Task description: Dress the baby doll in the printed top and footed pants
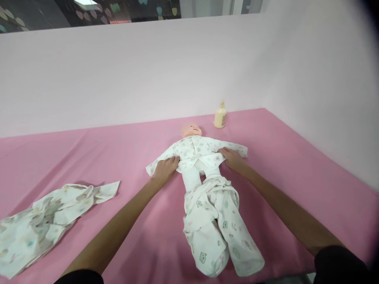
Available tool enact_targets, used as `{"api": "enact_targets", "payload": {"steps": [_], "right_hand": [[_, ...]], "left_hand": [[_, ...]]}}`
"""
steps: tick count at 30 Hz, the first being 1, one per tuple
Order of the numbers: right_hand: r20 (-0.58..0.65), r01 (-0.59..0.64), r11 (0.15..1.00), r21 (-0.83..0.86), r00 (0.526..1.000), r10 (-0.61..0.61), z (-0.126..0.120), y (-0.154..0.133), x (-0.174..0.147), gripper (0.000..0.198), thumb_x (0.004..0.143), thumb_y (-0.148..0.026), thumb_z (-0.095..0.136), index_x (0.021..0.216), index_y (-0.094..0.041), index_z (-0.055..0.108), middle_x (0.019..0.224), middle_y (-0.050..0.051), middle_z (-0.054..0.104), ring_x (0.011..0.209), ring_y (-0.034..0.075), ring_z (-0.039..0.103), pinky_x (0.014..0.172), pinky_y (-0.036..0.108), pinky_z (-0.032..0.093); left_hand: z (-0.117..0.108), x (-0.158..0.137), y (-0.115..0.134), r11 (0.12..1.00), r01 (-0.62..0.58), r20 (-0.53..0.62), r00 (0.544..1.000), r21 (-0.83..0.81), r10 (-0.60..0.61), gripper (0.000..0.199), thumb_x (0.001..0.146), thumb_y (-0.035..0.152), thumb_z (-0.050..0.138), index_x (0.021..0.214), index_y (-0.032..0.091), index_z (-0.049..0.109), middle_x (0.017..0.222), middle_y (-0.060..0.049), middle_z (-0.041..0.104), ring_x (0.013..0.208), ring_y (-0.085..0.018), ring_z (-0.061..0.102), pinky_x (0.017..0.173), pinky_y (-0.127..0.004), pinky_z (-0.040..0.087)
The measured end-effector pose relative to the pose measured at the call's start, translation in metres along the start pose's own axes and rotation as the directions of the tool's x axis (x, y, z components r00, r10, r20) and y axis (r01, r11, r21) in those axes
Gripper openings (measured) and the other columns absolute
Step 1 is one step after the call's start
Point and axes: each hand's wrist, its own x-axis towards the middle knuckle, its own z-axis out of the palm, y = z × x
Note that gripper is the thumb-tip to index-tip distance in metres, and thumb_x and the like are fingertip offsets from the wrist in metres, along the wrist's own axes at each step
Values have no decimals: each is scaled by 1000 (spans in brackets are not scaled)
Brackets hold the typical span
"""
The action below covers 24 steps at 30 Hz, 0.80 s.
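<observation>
A baby doll [192, 130] lies on its back, head toward the wall. It wears a white printed baby shirt [186, 149], sleeves spread to both sides. My left hand [166, 169] grips the shirt's lower edge on the left, fingers curled at the hem. On the opposite side my right hand [232, 158] pinches the hem below the right sleeve. Patterned baby trousers [213, 221] are bunched around the doll's lower legs, with the white thighs bare above them.
Pink sheeting covers the table [148, 244]. A pale yellow pump bottle [220, 116] stands at the back, right of the doll's head. Another printed baby garment [56, 217] lies crumpled at the left. A white wall [133, 75] rises behind and along the right.
</observation>
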Motion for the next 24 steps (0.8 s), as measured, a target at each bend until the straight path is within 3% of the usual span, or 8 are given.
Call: {"api": "enact_targets", "payload": {"steps": [4,6,9,10,12,16,20,24], "right_hand": [[-9,-80,980,179,996,83,6,0,-3,41,86,-14,45,125,-15,59,124,14,66,111,28,59,95,40,43],[118,-153,943,295,985,123,1,1,-6,39,86,-19,51,123,-14,61,111,13,70,98,26,63,86,37,47],[425,-313,862,399,896,129,-13,2,-7,56,81,-33,64,135,-17,55,82,6,70,69,20,62,63,31,47],[482,-346,849,398,867,127,-16,1,-6,63,78,-36,68,137,-19,53,78,4,69,64,19,60,59,30,46],[479,-311,869,385,872,100,-20,-3,-3,58,73,-35,72,127,-20,61,83,4,71,69,19,62,60,29,46],[369,-76,934,349,927,-62,-16,-13,8,15,77,-30,65,86,-18,69,98,7,73,90,26,66,72,30,47],[308,83,958,274,936,-169,-10,-13,16,16,88,-26,52,84,-20,65,97,6,72,90,24,64,76,31,46],[141,239,967,-87,964,-225,-1,-6,16,21,91,-16,44,81,-19,61,84,7,67,82,23,57,73,32,40]], "left_hand": [[7,-7,1,986,126,-21,991,-111,-129,41,87,8,37,124,15,54,104,-15,70,90,-28,66,70,-34,43],[6,-11,0,937,181,27,983,-297,-182,35,85,10,38,112,16,59,96,-12,71,87,-26,66,70,-33,44],[-2,-16,-2,713,216,226,971,-667,-83,23,82,17,44,98,18,61,86,-6,70,73,-20,65,63,-29,47],[-4,-16,-2,623,235,287,958,-747,-18,24,80,20,48,100,18,61,84,-5,69,68,-18,64,60,-28,47],[-6,-16,-1,534,261,341,938,-805,56,33,77,22,54,109,18,59,81,-3,68,62,-16,61,55,-27,47],[-1,-8,0,730,148,234,972,-667,16,24,77,18,52,99,18,61,80,-5,67,69,-20,63,60,-29,46],[5,-2,-6,938,-34,88,994,-345,69,21,84,15,48,100,18,61,99,-9,70,90,-26,66,74,-33,47],[13,-1,-13,994,-107,-6,994,-1,107,34,90,7,37,115,14,58,99,-12,69,93,-27,65,67,-34,45]]}}
